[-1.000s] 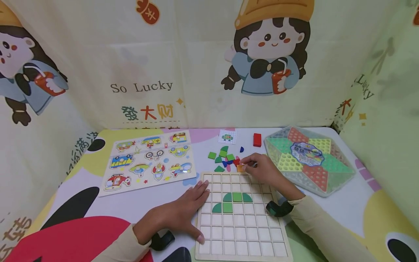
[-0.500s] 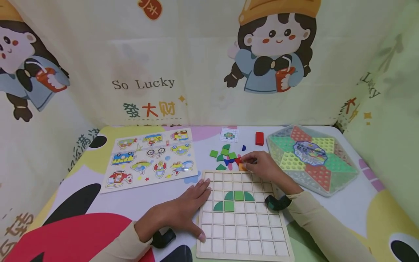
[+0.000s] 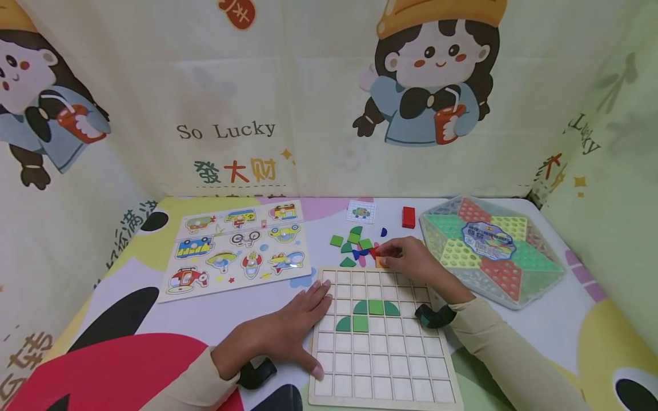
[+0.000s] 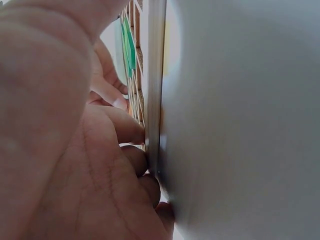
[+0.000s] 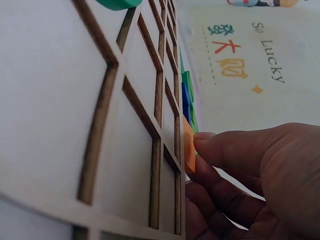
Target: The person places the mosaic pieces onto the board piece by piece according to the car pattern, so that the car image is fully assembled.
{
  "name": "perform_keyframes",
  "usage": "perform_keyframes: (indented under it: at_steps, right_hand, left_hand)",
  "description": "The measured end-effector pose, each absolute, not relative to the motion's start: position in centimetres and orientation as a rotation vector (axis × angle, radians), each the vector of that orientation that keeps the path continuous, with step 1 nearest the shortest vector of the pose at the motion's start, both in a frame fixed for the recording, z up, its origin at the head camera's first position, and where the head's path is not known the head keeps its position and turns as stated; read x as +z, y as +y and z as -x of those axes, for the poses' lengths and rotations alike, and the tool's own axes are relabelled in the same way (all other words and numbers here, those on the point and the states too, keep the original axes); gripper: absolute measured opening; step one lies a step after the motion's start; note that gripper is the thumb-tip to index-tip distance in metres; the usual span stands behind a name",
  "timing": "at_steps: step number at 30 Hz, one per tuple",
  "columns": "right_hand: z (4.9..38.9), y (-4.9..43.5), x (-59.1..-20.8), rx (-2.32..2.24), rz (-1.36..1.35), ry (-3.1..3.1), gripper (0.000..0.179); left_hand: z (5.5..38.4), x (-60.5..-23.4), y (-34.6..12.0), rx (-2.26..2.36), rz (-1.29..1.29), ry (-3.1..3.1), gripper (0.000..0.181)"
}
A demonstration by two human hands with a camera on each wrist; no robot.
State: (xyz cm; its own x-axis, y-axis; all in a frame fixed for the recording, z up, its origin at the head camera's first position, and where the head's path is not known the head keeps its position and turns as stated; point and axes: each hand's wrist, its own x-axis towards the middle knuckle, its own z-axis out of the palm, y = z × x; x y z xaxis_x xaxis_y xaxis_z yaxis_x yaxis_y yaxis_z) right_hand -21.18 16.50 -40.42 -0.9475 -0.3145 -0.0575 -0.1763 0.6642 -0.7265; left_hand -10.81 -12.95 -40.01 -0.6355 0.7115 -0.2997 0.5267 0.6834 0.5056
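Observation:
My left hand [image 3: 290, 325] rests with spread fingers along the left edge of the wooden grid board [image 3: 385, 385]; its thumb lies at the near left corner. Set in the grid are green squares [image 3: 376, 307] and green quarter-round tiles [image 3: 343, 323]. Beyond the far edge, my right hand [image 3: 413, 260] pinches an orange square tile [image 5: 189, 146] between thumb and finger, low beside the board. Close by lies a loose pile of green tiles [image 3: 365, 244], with blue, red and pink pieces. My left fingertips [image 4: 134, 132] touch the board's side in the left wrist view.
A vehicle puzzle board [image 3: 236, 251] lies at the left. Behind the pile are a small pattern card [image 3: 361, 212] and a red block [image 3: 408, 217]. A hexagonal Chinese checkers board [image 3: 524, 251] sits at the right. A printed curtain [image 3: 319, 85] hangs behind the table.
The head view has shifted slightly, so the scene sits a little differently in it. Both hands keep nearly the same place, and the tiles in the grid are unchanged.

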Motion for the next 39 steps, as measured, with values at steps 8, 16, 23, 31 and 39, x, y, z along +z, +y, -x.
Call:
perform_keyframes:
  at_steps: [8,16,23,31,39]
  right_hand:
    - [21.4,16.3,-40.3,-1.144,0.475,2.706,0.013]
    - [21.4,16.3,-40.1,-1.135,0.446,2.683,0.011]
    - [21.3,16.3,-39.7,-1.117,0.467,2.658,0.011]
    - [21.1,16.4,-39.6,-1.132,0.457,2.696,0.012]
    - [20.4,16.8,-39.5,-1.15,0.516,2.692,0.014]
  left_hand:
    - [10.9,-40.2,-13.0,0.526,-0.962,2.414,0.121]
    - [10.8,-40.2,-13.0,0.527,-0.963,2.414,0.122]
    - [10.8,-40.1,-12.9,0.508,-0.952,2.418,0.122]
    - [10.9,-40.1,-12.9,0.506,-0.959,2.423,0.122]
    - [10.9,-40.1,-12.9,0.508,-0.96,2.422,0.122]
